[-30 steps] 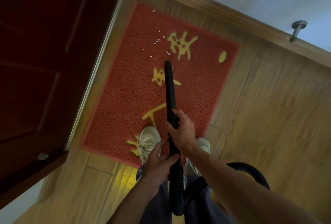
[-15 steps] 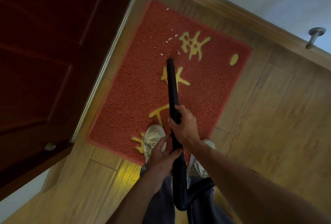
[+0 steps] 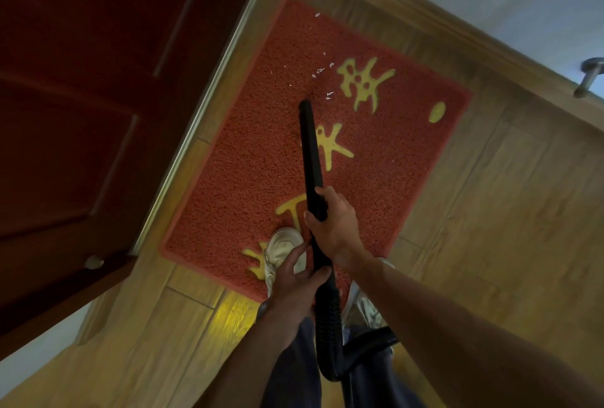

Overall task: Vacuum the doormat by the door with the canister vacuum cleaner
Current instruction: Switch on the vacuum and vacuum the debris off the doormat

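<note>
I judge it barely started: right grip (image 3: pixel 333 224) and left grip (image 3: pixel 294 280) both wrapped round the black wand (image 3: pixel 310 146), its tip mid doormat (image 3: pixel 248 179) beside the door (image 3: pixel 98 113), white scraps (image 3: pixel 322 70) just beyond not yet picked up.

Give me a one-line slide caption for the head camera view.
Left hand and right hand hold a black vacuum wand, tip near white scraps on the red doormat by the door.

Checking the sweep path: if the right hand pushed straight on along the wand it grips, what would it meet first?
Probably the red doormat near its middle yellow character, short of the white scraps; the right hand grips the black wand, which slants down there. Depth is unclear.
</note>
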{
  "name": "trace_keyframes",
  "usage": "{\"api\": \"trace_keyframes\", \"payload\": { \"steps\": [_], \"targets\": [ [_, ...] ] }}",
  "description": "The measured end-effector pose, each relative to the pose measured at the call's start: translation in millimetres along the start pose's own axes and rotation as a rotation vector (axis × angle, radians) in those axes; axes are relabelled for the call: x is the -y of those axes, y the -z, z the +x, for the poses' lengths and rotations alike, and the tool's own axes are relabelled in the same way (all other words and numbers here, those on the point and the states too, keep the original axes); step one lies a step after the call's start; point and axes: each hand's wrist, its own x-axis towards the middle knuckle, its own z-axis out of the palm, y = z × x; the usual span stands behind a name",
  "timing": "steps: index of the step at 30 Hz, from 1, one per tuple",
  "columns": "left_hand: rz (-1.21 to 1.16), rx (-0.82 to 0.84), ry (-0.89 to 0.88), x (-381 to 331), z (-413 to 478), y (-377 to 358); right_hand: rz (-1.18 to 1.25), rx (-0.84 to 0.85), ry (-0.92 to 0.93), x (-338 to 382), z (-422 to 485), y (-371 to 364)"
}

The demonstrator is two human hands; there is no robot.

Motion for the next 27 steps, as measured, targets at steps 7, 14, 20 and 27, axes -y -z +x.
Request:
{"api": "trace_keyframes", "payload": {
  "steps": [7, 14, 20, 27],
  "targets": [
    [-0.004, -0.007, -0.009, -6, 4, 4, 0.005, 0.005, 0.026, 9, 7, -2],
    [-0.004, 0.017, -0.006, -20, 14, 7, -0.034, 0.022, 0.057, 22, 25, -3],
    [0.026, 0.021, -0.01, -25, 17, 9, -0.049, 0.015, 0.049, 23, 29, -6],
    [-0.03, -0.056, -0.027, -32, 20, 13, 0.002, -0.026, 0.083, 33, 32, -15]
  ]
}}
